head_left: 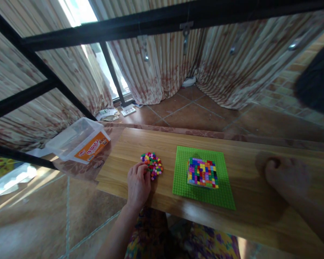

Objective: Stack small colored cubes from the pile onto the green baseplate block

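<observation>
A multicoloured brick block sits on our green baseplate. Left of the baseplate, our curled left hand touches loose bricks, seemingly selecting; next needs a fine pinch. Right of it, our right hand blurs. We can't tell either grip.

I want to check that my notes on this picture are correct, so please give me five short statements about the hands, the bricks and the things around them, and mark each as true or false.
1. The left hand is at the loose bricks. True.
2. The baseplate is red. False: the baseplate is green.
3. The block of many colours stands on the baseplate. True.
4. The right hand touches the block. False: the right hand is apart from it, beyond the right side of the baseplate.
5. The box with the orange label is to the left of the table. True.
</observation>
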A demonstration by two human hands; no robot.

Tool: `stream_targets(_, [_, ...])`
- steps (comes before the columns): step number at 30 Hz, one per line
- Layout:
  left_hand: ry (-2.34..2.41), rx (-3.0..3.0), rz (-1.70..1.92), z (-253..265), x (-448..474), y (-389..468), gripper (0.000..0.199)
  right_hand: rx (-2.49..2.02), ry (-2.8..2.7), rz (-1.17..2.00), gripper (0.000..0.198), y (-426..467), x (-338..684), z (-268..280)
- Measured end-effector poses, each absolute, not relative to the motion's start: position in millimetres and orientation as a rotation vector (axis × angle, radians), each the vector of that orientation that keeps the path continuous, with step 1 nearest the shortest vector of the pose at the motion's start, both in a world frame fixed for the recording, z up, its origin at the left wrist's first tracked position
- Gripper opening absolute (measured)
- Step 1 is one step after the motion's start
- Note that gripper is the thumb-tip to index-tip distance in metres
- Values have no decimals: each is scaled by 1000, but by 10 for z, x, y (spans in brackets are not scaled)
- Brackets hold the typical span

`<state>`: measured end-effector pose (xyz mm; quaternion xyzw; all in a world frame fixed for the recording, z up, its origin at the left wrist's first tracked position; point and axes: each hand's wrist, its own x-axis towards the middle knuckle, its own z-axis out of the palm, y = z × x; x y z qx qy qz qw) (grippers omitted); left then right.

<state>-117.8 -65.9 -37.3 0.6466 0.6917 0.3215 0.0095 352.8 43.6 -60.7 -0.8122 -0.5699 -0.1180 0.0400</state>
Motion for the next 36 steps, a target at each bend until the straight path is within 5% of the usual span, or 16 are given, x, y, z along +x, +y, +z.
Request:
stream_targets(10, [1450,1145,1465,72,-774,-714,18,-2506,-1746,-314,52,449,3511,-594])
stream_targets(18, [988,592,1331,293,-386,-723,22,-2440,-1726,-317,46,428,3423,-511])
stream_targets(30, [1198,1187,1286,119,-45,-498,11,-2410,-1697,-347,42,439,3437,-555])
stream_targets(36, [1402,1877,1123,75,-18,-370,21,-2375,-1673,-374,40,448,3448,-580])
